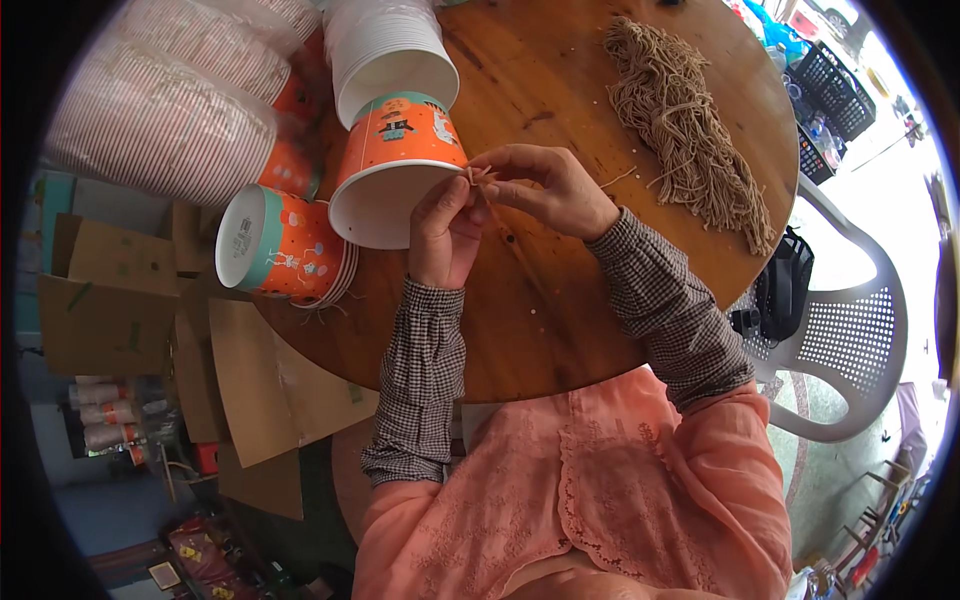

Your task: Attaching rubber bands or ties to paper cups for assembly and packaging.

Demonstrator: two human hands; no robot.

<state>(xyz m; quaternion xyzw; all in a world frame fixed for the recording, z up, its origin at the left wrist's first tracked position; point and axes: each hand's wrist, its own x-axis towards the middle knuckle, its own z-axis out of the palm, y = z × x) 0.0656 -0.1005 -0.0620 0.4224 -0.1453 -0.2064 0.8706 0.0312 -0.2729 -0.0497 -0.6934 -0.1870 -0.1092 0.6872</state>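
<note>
An orange paper bucket [362, 152] with a green band lies tilted on the table, its white mouth facing me. At the right side of its rim, my left hand [445, 225] and my right hand [550, 185] meet, both closed in a pinch on a short piece of tan cord [479, 176]. Exactly how the cord passes through or around the rim is hidden by my fingers. To the left, a second orange bucket [305, 245] rests on its side, with loops of cord hanging by its rim. A thick bundle of tan cords [685, 125] lies at the far right.
Stacked white buckets [392, 65] lie behind the orange one. Long plastic-wrapped stacks of buckets [165, 120] fill the far left. Open cardboard boxes [265, 385] stand below the left edge of the round wooden table [520, 330]. A plastic chair [850, 325] holds a black bag.
</note>
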